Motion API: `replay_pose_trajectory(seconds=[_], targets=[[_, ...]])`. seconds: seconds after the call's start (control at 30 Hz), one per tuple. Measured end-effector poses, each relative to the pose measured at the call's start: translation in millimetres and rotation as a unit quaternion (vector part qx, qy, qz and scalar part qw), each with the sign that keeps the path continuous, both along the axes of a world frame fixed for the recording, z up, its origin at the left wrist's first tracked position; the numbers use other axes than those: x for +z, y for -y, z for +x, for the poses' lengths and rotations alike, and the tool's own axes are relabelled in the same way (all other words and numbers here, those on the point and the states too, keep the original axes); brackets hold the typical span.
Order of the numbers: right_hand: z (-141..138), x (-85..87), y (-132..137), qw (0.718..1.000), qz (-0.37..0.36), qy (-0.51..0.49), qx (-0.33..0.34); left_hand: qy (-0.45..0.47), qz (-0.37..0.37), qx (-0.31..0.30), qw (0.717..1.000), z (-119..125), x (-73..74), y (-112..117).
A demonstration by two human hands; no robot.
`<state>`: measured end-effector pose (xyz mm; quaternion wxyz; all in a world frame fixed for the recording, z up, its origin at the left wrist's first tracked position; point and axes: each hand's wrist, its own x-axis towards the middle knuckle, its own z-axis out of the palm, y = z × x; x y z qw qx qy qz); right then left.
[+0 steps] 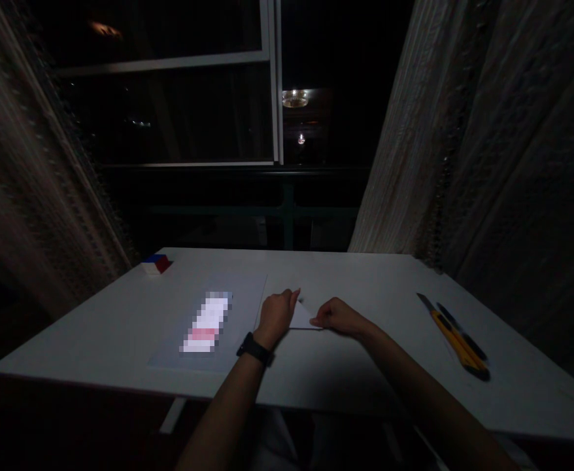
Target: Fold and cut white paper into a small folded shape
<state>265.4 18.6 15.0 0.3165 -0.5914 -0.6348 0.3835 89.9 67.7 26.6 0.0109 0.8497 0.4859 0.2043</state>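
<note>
A small folded piece of white paper (301,317) lies near the middle of the white table (365,288). My left hand (276,315), with a dark watch on its wrist, is closed and presses on the paper's left part. My right hand (340,317) pinches the paper's right edge with closed fingers. Both hands meet over the paper in dim light.
A sheet (208,327) with a bright blurred patch lies left of my hands. A yellow utility knife (456,340) and a dark pen (463,332) rest at the right. A small red and blue box (156,263) sits at the far left corner. Curtains hang on both sides of a dark window.
</note>
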Motion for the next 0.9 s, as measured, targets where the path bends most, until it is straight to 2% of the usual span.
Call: replay_pose_trajectory(seconds=[0.2,0.37,0.47,0.73,0.9], targets=[[1,2.4,1,0.998,0.023,0.035,0.042,0.004,0.003,-0.004,1.0,0,-1.1,-2],[-1,2.8,2,0.992,0.046,0.111,0.024,0.006,0.002,0.001,1.0,-1,-1.2,-2],[-2,3.2,2,0.987,0.061,0.142,0.037,0.005,-0.001,0.003,1.0,-1,-0.4,-2],[-2,9.6,6,0.989,0.051,0.134,0.042,-0.003,0.014,0.011,1.0,-2,-2.8,-5],[1,10.2,6,0.983,0.062,0.16,0.068,0.001,0.015,0.017,1.0,-2,-5.9,-7]])
